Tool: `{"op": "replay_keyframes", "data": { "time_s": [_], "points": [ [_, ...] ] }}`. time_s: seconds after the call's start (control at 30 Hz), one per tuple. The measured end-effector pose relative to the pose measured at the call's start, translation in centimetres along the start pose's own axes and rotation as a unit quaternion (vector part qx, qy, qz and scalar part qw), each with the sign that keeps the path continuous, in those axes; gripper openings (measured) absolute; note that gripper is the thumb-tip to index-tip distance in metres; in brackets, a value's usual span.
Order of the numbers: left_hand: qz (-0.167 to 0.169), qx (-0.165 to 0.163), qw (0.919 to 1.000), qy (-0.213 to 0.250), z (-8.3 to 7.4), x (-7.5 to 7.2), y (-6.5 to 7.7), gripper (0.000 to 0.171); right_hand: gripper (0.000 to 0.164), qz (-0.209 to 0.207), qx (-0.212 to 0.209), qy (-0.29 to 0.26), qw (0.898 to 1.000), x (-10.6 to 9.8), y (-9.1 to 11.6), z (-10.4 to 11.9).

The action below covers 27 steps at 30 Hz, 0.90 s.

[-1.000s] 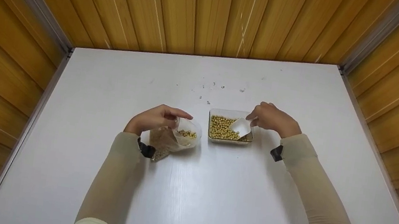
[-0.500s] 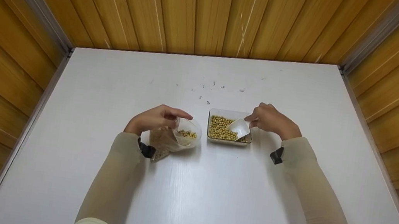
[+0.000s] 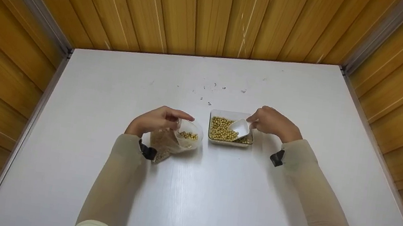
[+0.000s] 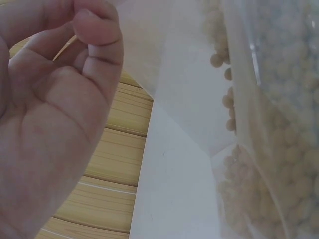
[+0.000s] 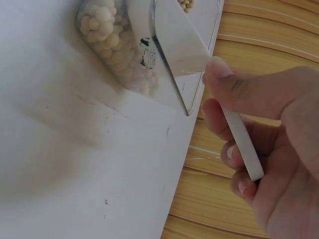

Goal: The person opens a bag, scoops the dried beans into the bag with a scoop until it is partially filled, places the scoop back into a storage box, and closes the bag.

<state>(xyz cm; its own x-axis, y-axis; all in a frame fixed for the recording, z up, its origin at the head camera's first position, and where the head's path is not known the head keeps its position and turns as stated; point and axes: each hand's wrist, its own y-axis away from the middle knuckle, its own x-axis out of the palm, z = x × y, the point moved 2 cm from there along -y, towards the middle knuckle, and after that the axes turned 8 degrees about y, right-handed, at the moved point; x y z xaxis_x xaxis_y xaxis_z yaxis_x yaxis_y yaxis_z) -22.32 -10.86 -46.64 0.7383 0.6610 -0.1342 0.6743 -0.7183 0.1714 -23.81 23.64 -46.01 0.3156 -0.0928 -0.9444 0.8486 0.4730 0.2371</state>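
My left hand pinches the upper edge of a clear plastic bag of round, yellowish dried beans. The bag's mouth gapes toward the right, and some beans show inside it. In the left wrist view the thumb and fingers meet on the film of the bag. My right hand grips the handle of a white scoop, fingers curled round it in the right wrist view. The scoop's bowl dips among the beans in a clear rectangular container, partly covering them.
Both containers of beans stand near the middle of a white table, the bag left of the rectangular one. Small dark marks dot the tabletop behind them. Wood-patterned panels enclose the back and sides.
The scoop has shifted slightly left among the beans, the right hand moving with it and a little toward the person. The left hand and bag stay in place.
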Motion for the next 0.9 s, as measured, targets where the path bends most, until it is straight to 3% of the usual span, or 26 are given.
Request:
{"op": "replay_keyframes", "data": {
  "time_s": [0.43, 0.73, 0.9],
  "points": [
    [0.001, -0.004, 1.0, -0.002, -0.1, 0.1, 0.0, 0.044, 0.029, -0.007, -0.014, -0.066, 0.998, 0.7, -0.3, -0.7],
    [-0.01, -0.013, 0.9998, -0.011, 2.4, -0.7, -1.2, 0.044, 0.028, -0.005, -0.002, -0.09, 0.996, 1.0, -0.5, -1.0],
    [-0.009, -0.012, 0.9999, -0.007, 2.8, -0.8, -1.3, 0.043, 0.028, -0.002, 0.007, -0.101, 0.995, 1.4, -0.7, -0.8]
  ]
}}
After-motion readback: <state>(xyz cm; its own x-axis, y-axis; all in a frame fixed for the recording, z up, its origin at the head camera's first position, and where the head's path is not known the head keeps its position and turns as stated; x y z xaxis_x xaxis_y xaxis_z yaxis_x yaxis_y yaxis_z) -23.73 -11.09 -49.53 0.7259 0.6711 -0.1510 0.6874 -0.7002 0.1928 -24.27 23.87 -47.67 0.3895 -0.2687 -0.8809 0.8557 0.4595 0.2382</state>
